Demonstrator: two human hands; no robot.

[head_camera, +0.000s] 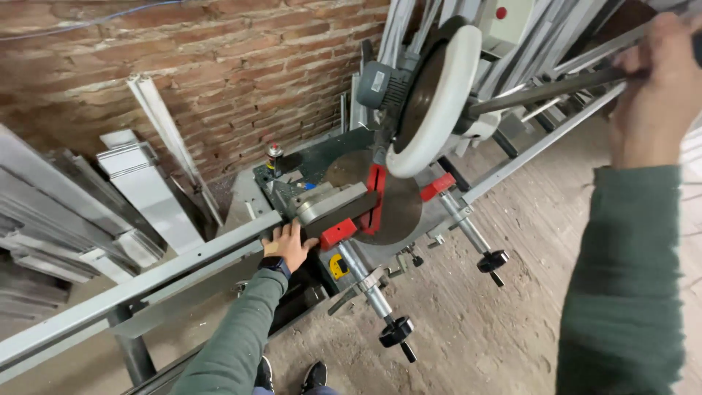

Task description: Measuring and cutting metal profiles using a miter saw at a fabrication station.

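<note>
A mitre saw stands on a metal stand against the brick wall; its round blade with a white guard (431,95) is raised above the round saw table (398,205). My right hand (658,88) is closed around the saw's long dark handle (548,91), high at the upper right. My left hand (290,245) lies flat on a long pale aluminium profile (139,285) and presses it against the saw's fence, beside a red clamp block (338,234). Both my sleeves are green, and a dark watch sits on the left wrist.
Stacks of aluminium profiles (66,212) lean at the left against the brick wall (219,66), and more profiles (526,44) stand behind the saw. Two clamp screws with black knobs (396,333) stick out toward me. A small spray can (274,157) stands behind the fence. The floor is dusty concrete.
</note>
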